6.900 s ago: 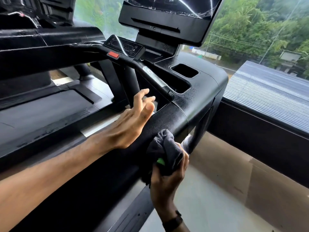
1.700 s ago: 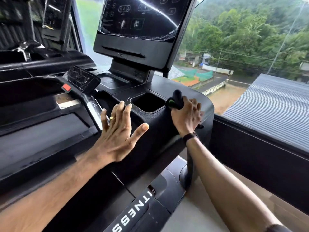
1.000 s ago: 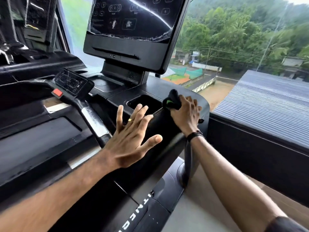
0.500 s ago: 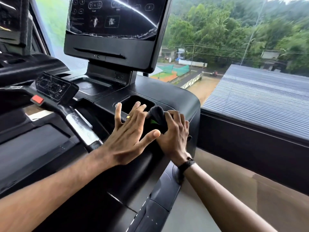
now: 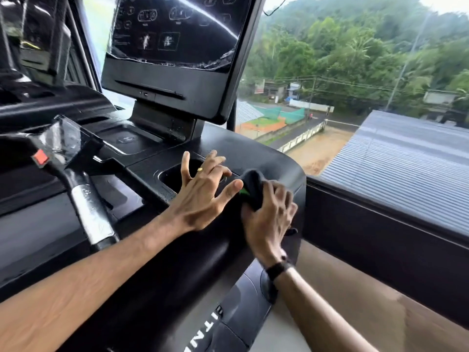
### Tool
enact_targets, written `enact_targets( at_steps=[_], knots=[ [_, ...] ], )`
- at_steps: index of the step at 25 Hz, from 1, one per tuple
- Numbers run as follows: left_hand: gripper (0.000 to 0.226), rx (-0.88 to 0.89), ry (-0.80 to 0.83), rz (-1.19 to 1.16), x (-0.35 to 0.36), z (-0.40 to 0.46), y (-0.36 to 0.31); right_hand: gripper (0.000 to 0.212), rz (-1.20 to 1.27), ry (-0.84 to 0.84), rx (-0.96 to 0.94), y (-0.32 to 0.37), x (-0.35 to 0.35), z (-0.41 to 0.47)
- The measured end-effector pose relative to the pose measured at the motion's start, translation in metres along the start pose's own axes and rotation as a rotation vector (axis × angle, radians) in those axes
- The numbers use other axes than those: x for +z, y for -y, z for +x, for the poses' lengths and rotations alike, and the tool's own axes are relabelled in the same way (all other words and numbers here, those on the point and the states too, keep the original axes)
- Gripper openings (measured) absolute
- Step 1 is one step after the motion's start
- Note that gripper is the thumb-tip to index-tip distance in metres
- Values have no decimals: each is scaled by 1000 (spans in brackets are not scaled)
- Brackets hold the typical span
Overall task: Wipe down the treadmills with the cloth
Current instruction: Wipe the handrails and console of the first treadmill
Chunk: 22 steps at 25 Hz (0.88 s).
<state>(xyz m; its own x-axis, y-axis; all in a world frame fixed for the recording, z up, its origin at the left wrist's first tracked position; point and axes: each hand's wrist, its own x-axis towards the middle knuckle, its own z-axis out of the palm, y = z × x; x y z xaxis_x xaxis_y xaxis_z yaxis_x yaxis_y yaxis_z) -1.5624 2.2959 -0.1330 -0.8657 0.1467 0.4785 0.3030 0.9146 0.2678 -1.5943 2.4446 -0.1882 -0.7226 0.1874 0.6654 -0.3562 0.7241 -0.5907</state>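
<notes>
Dark cloth (image 5: 252, 188) bunched in right hand (image 5: 269, 219) against treadmill console (image 5: 274, 158), left hand (image 5: 200, 196) spread flat beside cup holder (image 5: 168, 175), holding nothing.

There is one camera, up on the person's head. It looks forward and down, close to the treadmill (image 5: 266, 158) top, with its screen (image 5: 177, 29) just ahead. The window (image 5: 355, 72) is on the right. No second view shares anything.
</notes>
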Motion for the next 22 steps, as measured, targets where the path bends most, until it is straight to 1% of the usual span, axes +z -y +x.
enact_targets(
  at_steps=[2,4,6,7,8,10,12,14,16,18,20,22],
  knots=[
    [86,22,39,25,5,9,0,37,44,3,-147,6,-4,-7],
    [90,0,44,14,8,12,1,35,50,45,-252,2,-1,13],
    [95,-29,17,2,7,10,4,39,-6,110,-298,-10,11,49],
    [94,-34,10,5,6,9,3,40,-49,133,-287,-19,19,71],
    [91,-40,1,9,6,9,1,40,-92,146,-248,-31,27,96],
    [85,-53,-10,16,6,8,-2,37,-144,169,-96,-59,36,141],
    [83,-61,-23,18,6,7,-2,35,-103,160,68,-84,37,159],
    [84,-73,-39,8,6,8,-1,36,-48,98,187,-91,34,139],
    [82,-71,-33,5,6,9,0,39,29,-8,236,-78,26,89],
    [79,-69,-8,-1,6,10,0,39,126,-93,131,-51,15,34],
    [77,-63,9,-2,6,9,0,38,159,-76,-49,-27,4,4],
    [79,-45,9,16,6,8,0,37,162,-18,-217,-22,3,12]
  ],
)
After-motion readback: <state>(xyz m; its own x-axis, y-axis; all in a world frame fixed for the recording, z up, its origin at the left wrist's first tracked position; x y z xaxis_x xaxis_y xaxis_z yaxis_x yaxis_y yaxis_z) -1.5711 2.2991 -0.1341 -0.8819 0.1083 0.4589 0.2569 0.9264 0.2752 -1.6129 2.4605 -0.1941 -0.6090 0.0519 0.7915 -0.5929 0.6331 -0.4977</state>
